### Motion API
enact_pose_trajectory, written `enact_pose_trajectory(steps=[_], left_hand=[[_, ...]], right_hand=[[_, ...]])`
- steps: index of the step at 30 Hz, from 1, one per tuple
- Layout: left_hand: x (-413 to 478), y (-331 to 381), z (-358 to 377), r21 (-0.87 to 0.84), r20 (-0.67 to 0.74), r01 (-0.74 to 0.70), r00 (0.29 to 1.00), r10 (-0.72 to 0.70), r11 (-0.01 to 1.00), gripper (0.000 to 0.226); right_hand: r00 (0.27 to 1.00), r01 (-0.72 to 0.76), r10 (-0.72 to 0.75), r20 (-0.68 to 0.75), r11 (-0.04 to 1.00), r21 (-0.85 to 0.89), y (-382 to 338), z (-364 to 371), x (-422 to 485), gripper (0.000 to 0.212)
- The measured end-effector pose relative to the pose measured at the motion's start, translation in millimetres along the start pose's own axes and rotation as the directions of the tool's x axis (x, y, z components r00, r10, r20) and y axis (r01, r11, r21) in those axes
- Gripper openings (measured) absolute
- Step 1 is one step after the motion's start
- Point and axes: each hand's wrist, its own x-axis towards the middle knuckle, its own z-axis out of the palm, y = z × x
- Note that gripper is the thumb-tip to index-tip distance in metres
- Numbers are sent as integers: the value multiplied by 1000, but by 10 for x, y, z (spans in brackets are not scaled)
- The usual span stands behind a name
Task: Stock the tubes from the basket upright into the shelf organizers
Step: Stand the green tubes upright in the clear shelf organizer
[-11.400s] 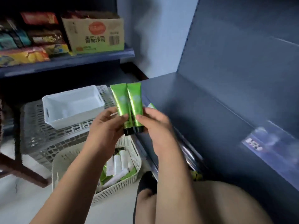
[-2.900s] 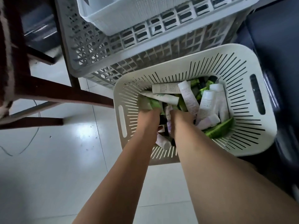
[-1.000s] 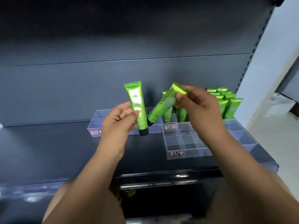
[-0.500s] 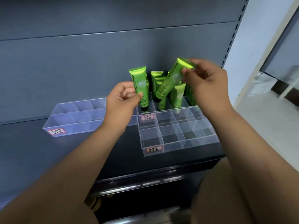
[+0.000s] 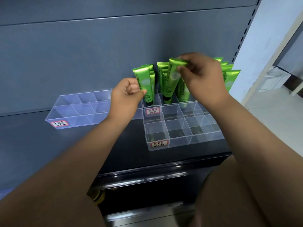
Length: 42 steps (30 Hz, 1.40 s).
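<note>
Just above the dark shelf's (image 5: 32, 145) clear organizers (image 5: 185, 133), left grip (image 5: 126, 99) and right grip (image 5: 203, 82) each pinch a green tube (image 5: 144, 81); pale floor (image 5: 270, 102) at three o'clock.

Retail shop, stocking aisle: dark grey gondola shelf (image 5: 49, 145) with slotted upright (image 5: 245, 30) at upper right of frame, clear divided organizers (image 5: 205, 140) bearing handwritten red-bordered labels (image 5: 157, 144), ranks of identical green tubes (image 5: 231, 79) at centre right.

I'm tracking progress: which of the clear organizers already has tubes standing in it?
The back organizer: green tubes stand in it; the front organizer and the left organizer show none.
</note>
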Motion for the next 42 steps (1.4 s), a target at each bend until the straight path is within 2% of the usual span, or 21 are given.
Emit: enact_pose_trajectory(steps=[5,11,18,21,25,30,38,42], left_hand=[[-25,-92,70,61,20,5,1000,-6,998,34],[-17,-167,93,158,58,-26,998,17,987,32],[-21,-213,115,243,50,-18,999,6,970,32],[4,-257,107,225,79,-2,997,-17,974,30],[8,-270,92,236,76,13,997,-32,972,31],[32,-293,84,294,71,9,997,-31,956,21],[9,-252,60,528,122,-131,989,78,839,18],[8,-255,48,545,135,-151,987,91,824,19]], right_hand=[[997,48,-40,67,991,-129,47,28,-13,25],[991,120,-102,85,963,-240,77,37,-15,26],[984,168,-143,108,942,-290,119,46,-2,26],[982,187,-166,93,927,-325,135,57,-12,25],[983,180,-153,106,924,-337,159,87,-9,27],[984,168,-133,120,916,-365,194,133,-28,27],[984,174,-135,118,874,-453,196,180,-40,26],[985,171,-143,95,859,-483,192,174,-61,24]])
